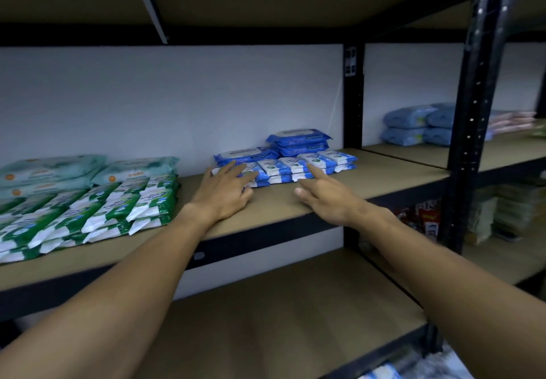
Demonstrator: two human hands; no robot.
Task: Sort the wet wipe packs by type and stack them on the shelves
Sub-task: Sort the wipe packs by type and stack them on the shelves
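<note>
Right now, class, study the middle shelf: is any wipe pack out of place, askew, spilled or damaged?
Nothing stands out. The green-and-white packs lie in rows at left with teal packs behind; the blue-and-white packs sit centre, dark blue packs behind. None looks torn, spilled or mixed into another type.

I'm wearing the only camera on my head — it's facing forward and slightly down, sitting close to the middle shelf (pixel 384 183).
</note>
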